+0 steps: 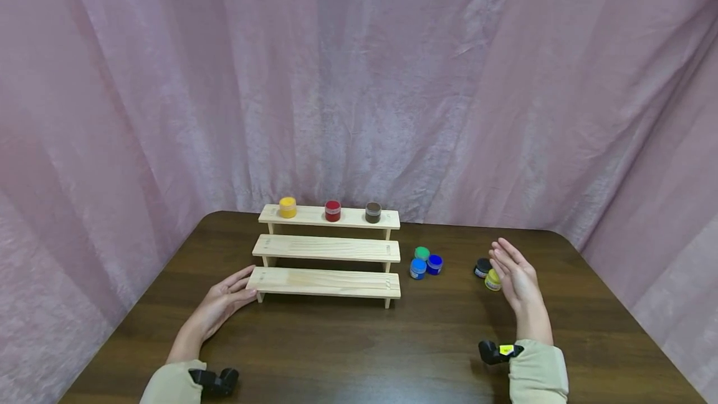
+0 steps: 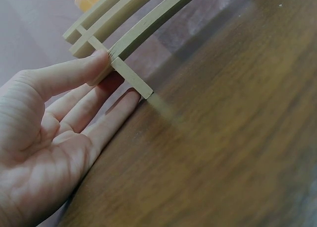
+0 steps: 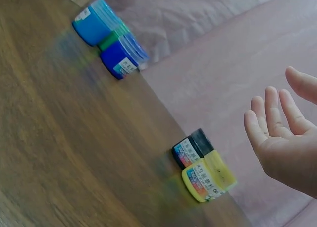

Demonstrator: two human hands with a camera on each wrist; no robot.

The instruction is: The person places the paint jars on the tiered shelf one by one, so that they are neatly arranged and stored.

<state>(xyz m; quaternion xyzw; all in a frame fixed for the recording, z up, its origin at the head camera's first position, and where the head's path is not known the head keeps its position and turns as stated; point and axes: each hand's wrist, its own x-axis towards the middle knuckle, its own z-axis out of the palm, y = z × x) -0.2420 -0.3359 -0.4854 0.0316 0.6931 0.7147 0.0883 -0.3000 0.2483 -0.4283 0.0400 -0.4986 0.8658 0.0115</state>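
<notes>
A three-step wooden display stand (image 1: 324, 282) stands on the brown table. My left hand (image 1: 220, 304) holds the left end of its lowest step; in the left wrist view, the thumb (image 2: 74, 73) lies against the board's end, with the other fingers around the corner by the leg. On the top step sit a yellow paint jar (image 1: 288, 207), a red paint jar (image 1: 333, 211) and a dark brown one (image 1: 373, 212). My right hand (image 1: 518, 279) is raised, holding nothing, beside a black paint jar (image 3: 190, 150) and a lemon-yellow paint jar (image 3: 205, 180).
Right of the stand, a green paint jar (image 1: 422, 254), a light blue jar (image 1: 417, 269) and a dark blue jar (image 1: 434, 264) stand grouped together. A pink curtain (image 1: 359, 80) hangs behind the table (image 1: 314, 354).
</notes>
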